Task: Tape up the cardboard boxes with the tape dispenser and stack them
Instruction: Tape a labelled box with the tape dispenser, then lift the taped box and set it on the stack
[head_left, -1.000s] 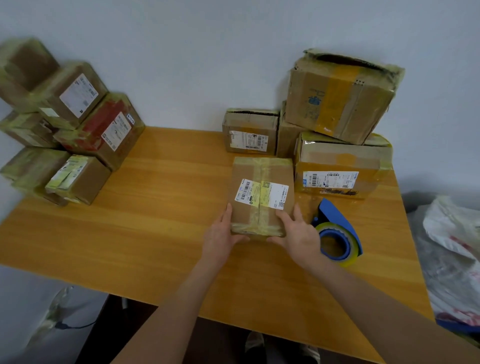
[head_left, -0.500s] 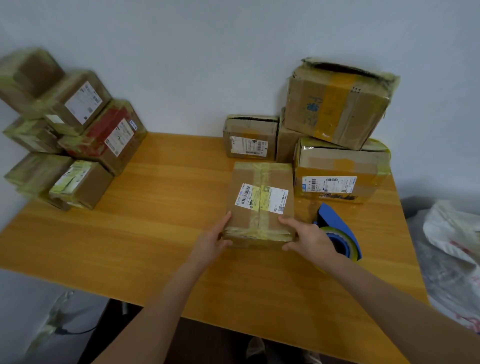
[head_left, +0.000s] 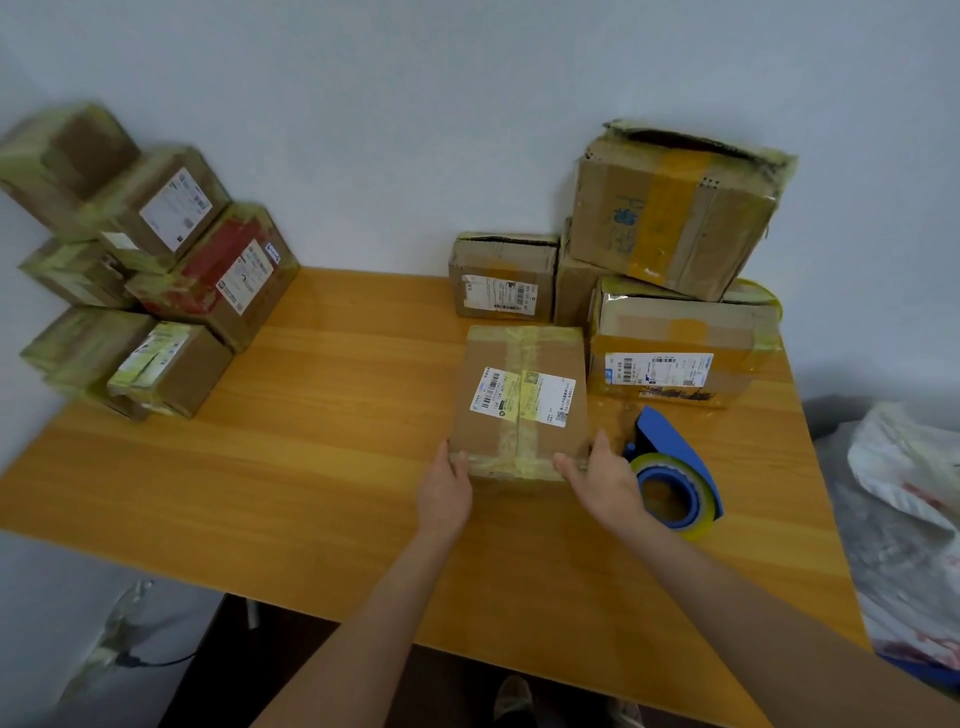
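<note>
Boxes in hand: one taped box (head_left: 521, 400), flat on the wooden table (head_left: 311, 415), right of centre, with a white and yellow label on its top.
Left stack (head_left: 156, 270): about six taped boxes piled against the wall at the table's far left. The edge is blurred, so the count is uncertain.
Right group (head_left: 670, 291): four boxes at the far right. One small box stands alone, one is mostly hidden behind, one is wide and labelled, and a big one with a torn top sits tilted on the wide one.
Tape dispenser (head_left: 670, 478): one, blue, holding a yellowish roll. It lies on the table just right of the taped box.
Left hand (head_left: 444, 491): thumb curled over the box's near left corner. The other fingers are hidden against the side.
Right hand (head_left: 605, 480): fingers bent over the near right corner, gripping it. The dispenser lies just behind this hand.
Plastic bag (head_left: 909, 467): one white bag, off the table to the right.
</note>
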